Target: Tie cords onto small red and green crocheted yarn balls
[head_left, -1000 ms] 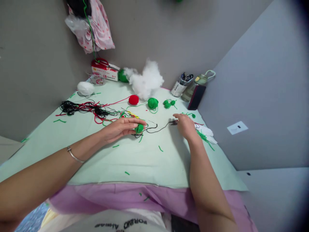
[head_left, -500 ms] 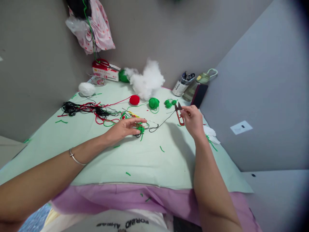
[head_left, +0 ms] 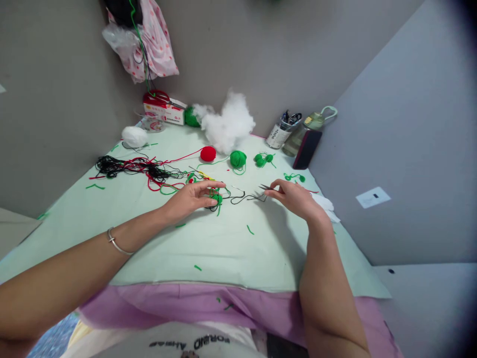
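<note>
Between the thumb and fingers of my left hand [head_left: 194, 195] is a small green crocheted piece [head_left: 216, 200] with black yarn around it. Black yarn [head_left: 238, 200] trails from it to the right across the table, beside a thin needle [head_left: 237, 188]. My right hand [head_left: 292, 196] is closed on a pair of thread snips [head_left: 266, 187], whose dark blades point left, just above the yarn's end. The handle of the snips is mostly hidden by my fingers.
A black and red yarn tangle [head_left: 141, 169] lies left. Farther back are a red ball [head_left: 207, 154], a green ball [head_left: 238, 159], white stuffing [head_left: 229, 124] and a white ball [head_left: 134, 136]. A phone [head_left: 307, 149] leans against a bottle [head_left: 315, 119] by a pen cup [head_left: 279, 133].
My right hand has lowered towards the table and turned, bringing the snips down and left. The black yarn that stretched up to the snips now lies slack. My left hand stays in place.
</note>
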Action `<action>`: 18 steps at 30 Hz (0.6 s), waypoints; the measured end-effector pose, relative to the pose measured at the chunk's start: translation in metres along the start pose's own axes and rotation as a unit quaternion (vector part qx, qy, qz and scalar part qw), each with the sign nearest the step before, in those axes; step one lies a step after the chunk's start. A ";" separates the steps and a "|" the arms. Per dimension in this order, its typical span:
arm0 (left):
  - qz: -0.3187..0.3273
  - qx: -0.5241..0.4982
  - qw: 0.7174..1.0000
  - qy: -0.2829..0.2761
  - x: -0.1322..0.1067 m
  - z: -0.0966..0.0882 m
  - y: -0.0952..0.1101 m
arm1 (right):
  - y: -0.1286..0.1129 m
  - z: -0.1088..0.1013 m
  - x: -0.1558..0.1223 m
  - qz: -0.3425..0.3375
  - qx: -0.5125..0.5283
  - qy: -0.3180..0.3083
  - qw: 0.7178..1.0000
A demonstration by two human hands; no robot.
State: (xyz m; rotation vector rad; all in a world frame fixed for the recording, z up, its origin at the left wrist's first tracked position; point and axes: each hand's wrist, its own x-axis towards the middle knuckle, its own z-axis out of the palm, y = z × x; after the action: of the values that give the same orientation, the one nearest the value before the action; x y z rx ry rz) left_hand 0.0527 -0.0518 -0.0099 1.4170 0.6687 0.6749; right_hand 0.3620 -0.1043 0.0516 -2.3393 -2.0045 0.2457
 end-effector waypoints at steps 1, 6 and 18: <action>-0.001 0.002 1.000 -0.001 0.000 0.000 0.000 | 0.002 -0.002 -0.001 0.011 -0.026 0.007 1.000; 0.005 0.005 1.000 0.003 0.000 0.000 -0.001 | 0.002 -0.007 -0.007 0.080 -0.167 0.025 0.982; -0.006 -0.003 1.000 0.006 0.000 0.003 0.002 | -0.014 -0.003 -0.011 -0.045 -0.127 0.107 0.985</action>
State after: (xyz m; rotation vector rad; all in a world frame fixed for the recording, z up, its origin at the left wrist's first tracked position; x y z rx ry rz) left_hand 0.0545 -0.0535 -0.0078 1.4031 0.6831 0.6766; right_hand 0.3466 -0.1131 0.0573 -2.2845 -2.1326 -0.2694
